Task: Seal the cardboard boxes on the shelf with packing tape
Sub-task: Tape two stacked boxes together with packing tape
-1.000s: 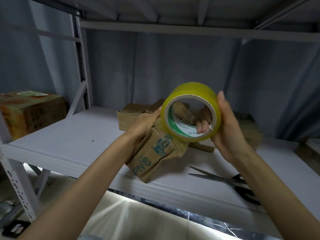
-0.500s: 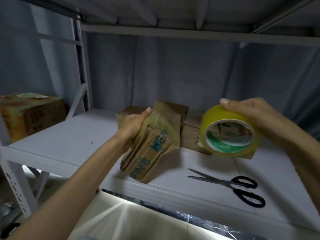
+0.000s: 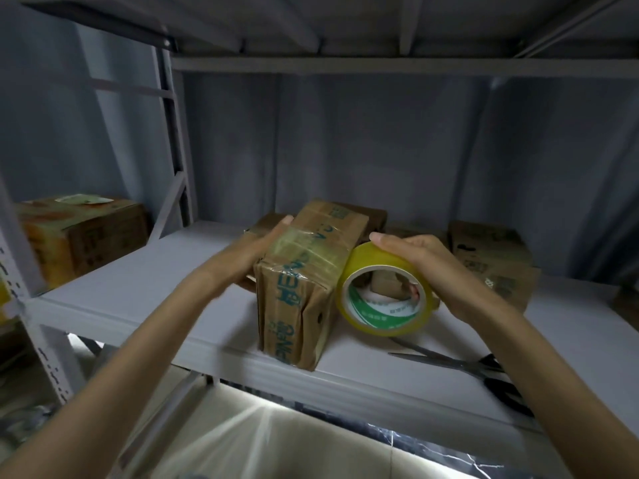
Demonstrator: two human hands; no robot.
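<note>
A pale grey metal shelf (image 3: 145, 299) runs across the view under a second shelf, with a dim grey-blue wall behind. Standing near the shelf's front edge is a small brown cardboard box with green lettering (image 3: 301, 288), already banded with clear tape. A moment ago this box was tipped and lifted off the shelf; now it stands upright on it. The left hand (image 3: 262, 252) lies along its left side, fingers fairly straight, steadying rather than gripping. The right hand (image 3: 418, 257) has brought the yellow roll of packing tape (image 3: 383, 295) down from the air until it touches the box's right side; its grip is curled over the top of the roll. This looks like the set-up for laying a new strip, though no loose tape end is visible.

The box sits close to the front lip, so a hard push towards the viewer could tip it off. Black-handled steel scissors (image 3: 473, 369) lie on the shelf just right of and below the roll. More brown cardboard boxes (image 3: 491, 261) crowd the back right, and a large one (image 3: 83, 236) sits well apart on the far left. Open shelf lies to the left of the box.
</note>
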